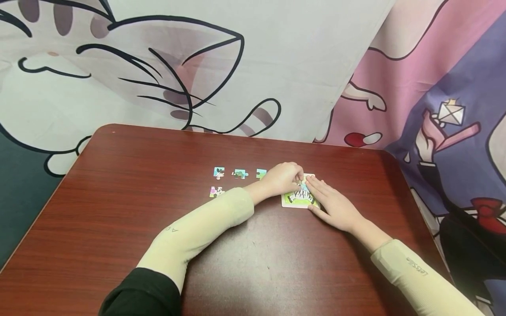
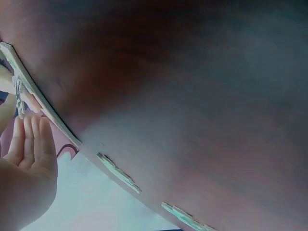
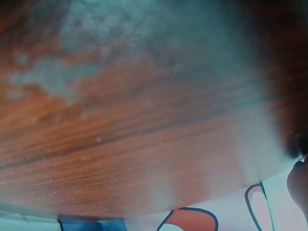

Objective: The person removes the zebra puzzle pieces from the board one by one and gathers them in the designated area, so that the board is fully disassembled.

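A small puzzle board [image 1: 290, 202] with a zebra picture on green and blue lies on the table. My left hand [image 1: 280, 179] is over its upper left part, fingers bent. The left wrist view has that hand pinching a thin puzzle piece [image 2: 19, 98], seen nearly edge-on, close over the board. My right hand [image 1: 336, 206] rests along the board's right side, its fingers straight and touching the edge. Left of the board lie loose puzzle pieces: a blue one with a dark figure [image 1: 219, 173], a green-and-blue piece [image 1: 240, 174], another [image 1: 261, 174], and a pink-and-white piece [image 1: 216, 192].
The brown wooden table [image 1: 253, 263] has its far edge close behind the pieces. A cloth with cartoon cats [image 1: 300, 66] hangs behind it, and a pink and purple part hangs at the right. Mostly bare tabletop fills the right wrist view.
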The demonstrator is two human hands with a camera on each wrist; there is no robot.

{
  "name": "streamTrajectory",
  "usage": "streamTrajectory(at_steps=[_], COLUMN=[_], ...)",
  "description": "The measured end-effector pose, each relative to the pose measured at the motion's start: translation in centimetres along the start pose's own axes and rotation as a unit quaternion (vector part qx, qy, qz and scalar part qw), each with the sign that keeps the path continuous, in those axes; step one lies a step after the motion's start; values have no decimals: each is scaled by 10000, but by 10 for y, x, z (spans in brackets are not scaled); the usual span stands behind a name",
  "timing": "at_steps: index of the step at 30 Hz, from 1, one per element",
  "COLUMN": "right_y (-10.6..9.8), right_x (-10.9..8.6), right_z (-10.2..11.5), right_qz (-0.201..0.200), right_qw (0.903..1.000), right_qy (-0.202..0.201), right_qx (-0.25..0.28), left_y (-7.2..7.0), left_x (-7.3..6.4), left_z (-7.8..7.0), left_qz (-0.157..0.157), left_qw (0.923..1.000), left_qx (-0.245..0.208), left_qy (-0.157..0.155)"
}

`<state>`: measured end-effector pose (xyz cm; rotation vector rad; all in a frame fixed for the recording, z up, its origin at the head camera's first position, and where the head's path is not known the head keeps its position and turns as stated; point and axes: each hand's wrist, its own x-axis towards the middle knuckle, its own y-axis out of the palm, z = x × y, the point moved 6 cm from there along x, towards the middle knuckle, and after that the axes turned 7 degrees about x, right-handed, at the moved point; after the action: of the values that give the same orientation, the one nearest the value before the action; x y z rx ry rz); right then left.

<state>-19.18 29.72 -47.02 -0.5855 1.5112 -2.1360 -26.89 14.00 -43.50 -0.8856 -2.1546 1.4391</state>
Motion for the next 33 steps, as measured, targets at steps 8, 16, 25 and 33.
streamTrajectory(at_steps=[8, 16, 25, 33], right_y=[2, 1, 1, 1], right_x=[0, 0, 0, 1], right_z=[-1, -1, 0, 0], right_qz=[40, -22, -64, -15], right_qw=[10000, 10000, 9999, 10000], right_qy=[14, -52, -79, -38], right_qx=[-16, 10, 58, 44], left_y=[-5, -12, -30, -39], left_x=[-3, -8, -25, -49], left_z=[3, 4, 9, 24], left_qz=[-321, -474, -356, -397], left_qw=[9956, 9916, 9905, 9882], left_qx=[-874, -1200, -1310, -1447], left_qy=[-38, 24, 222, 294])
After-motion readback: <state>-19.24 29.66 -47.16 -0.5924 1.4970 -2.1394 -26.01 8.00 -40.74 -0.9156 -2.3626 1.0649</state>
